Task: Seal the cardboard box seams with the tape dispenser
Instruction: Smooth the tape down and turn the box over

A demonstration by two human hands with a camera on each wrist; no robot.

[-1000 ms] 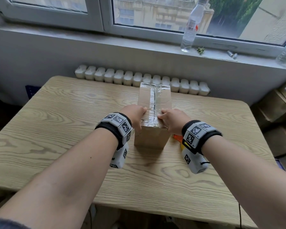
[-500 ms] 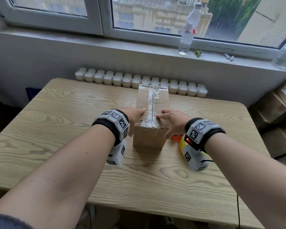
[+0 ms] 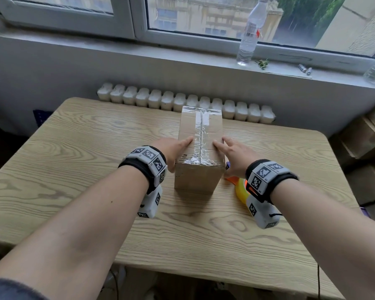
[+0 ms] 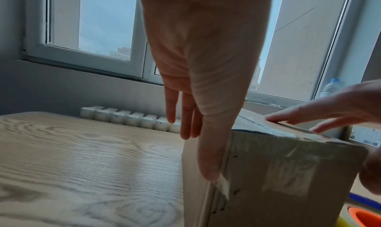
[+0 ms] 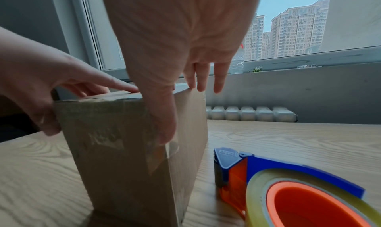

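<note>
A tall cardboard box stands in the middle of the wooden table, with clear tape along its top seam and down the near face. My left hand lies flat at the box's near left top edge, its fingers straight and the thumb pressing the near left corner. My right hand mirrors it at the near right edge, fingers straight, thumb down the right corner. The tape dispenser, blue and orange with a clear roll, lies on the table right of the box, under my right wrist.
A white radiator runs behind the table's far edge. Two plastic bottles stand on the windowsill. Cardboard boxes are stacked off the table's right side. Bare tabletop lies left of the box and in front of it.
Both hands have spread out from curled fingertips at the seam to straight fingers along the box's top edges, thumbs sliding down the near corners. The box has not moved.
</note>
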